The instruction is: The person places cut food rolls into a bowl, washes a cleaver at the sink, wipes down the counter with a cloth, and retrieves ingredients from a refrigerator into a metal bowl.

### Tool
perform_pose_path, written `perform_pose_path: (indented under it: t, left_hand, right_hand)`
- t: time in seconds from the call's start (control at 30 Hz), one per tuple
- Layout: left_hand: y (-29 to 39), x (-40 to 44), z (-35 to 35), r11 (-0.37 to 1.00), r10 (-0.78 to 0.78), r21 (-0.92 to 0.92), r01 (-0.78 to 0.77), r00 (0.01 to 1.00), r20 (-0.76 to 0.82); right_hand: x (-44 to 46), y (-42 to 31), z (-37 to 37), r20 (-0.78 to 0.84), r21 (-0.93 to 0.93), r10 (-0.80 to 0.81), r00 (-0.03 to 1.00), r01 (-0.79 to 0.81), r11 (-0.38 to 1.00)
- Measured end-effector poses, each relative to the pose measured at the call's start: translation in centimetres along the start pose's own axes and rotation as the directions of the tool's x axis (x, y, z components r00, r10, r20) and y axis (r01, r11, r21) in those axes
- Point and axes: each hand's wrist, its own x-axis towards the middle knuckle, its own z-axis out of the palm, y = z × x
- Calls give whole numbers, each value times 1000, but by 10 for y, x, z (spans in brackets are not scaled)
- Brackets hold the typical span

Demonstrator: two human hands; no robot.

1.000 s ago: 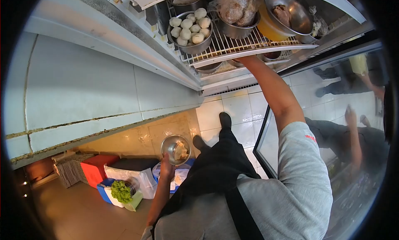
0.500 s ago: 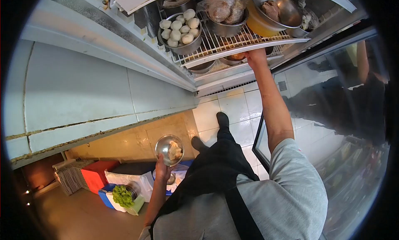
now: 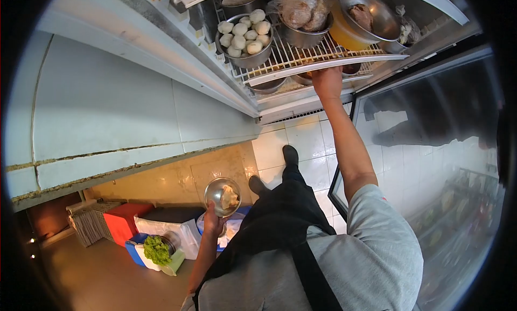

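My left hand [image 3: 214, 218] grips the rim of a shiny metal bowl [image 3: 214, 194], held low beside my leg. Pale, lumpy food [image 3: 230, 198] that I cannot identify lies inside it. With the arm stretched out, my right hand [image 3: 327, 84] reaches into the open fridge beneath the front edge of a white wire shelf [image 3: 301, 73]. Its fingers are hidden under that edge, so whatever they touch cannot be seen. Metal pans [image 3: 269, 87] stand on the level below, partly covered by the shelf.
On the wire shelf are a pot [image 3: 253, 59] of round white pieces, a pot [image 3: 302, 39] with plastic-wrapped food, and a metal bowl [image 3: 388, 28] over a yellow container [image 3: 344, 39]. The glass door [image 3: 431, 122] stands open at right. Lettuce [image 3: 157, 251] and cutting boards are lower left.
My right hand has shifted left along the shelf's underside, with more of its fingers hidden. The view has turned slightly. The left hand still holds the bowl in nearly the same place.
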Motion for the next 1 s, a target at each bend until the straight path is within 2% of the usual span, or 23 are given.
perform_pose_path:
  t: [0.07,0.1,0.2,0.27,0.3,0.33,0.4,0.5,0.6,0.7,0.8,0.9,0.97,1.0]
  left_hand:
    - [1,-5,7,1000,-10,2,10,999,-41]
    - [0,-6,7,1000,-2,5,2,1000,-28]
    - [0,-8,8,999,8,31,-8,1000,-16]
    - [2,-7,11,998,0,66,3,999,-49]
    - [2,-6,11,999,11,38,-10,1000,-26]
    - [2,-5,11,1000,21,12,-21,1000,-3]
    - [3,-2,9,1000,25,-4,-24,999,21]
    - [4,5,8,1000,17,12,-17,1000,23]
    - [7,6,12,999,14,33,-14,1000,6]
    - [11,2,14,998,0,58,-1,1000,16]
    - [10,9,4,999,6,52,-9,998,55]
    - [12,2,5,999,1,37,-3,999,49]
    - [12,-2,7,1000,2,13,-3,998,55]
    - [12,-2,6,1000,1,14,-2,999,50]
  right_hand:
    - [-1,-1,3,8,18,13,1000,-13,1000]
    - [1,-1,3,80,-7,26,996,-25,1000]
    - [6,0,-1,99,159,97,990,-112,981]
    - [0,11,3,163,373,244,956,-289,882]
    - [1,9,-1,211,468,306,929,-370,802]
    - [-1,3,-4,236,636,375,896,-434,638]
    - [-7,-8,-14,325,856,487,810,-471,212]
    - [-16,4,-15,616,783,513,598,-534,-319]
    - [-15,4,-23,740,669,424,522,-509,-542]
    - [-11,8,-27,784,621,418,460,-551,-558]
    - [-7,9,-32,658,614,615,436,-782,-103]
    - [-9,28,2,361,565,647,672,-710,421]
    - [3,9,-23,300,322,364,882,-453,831]
    - [8,2,-34,308,177,192,932,-254,951]
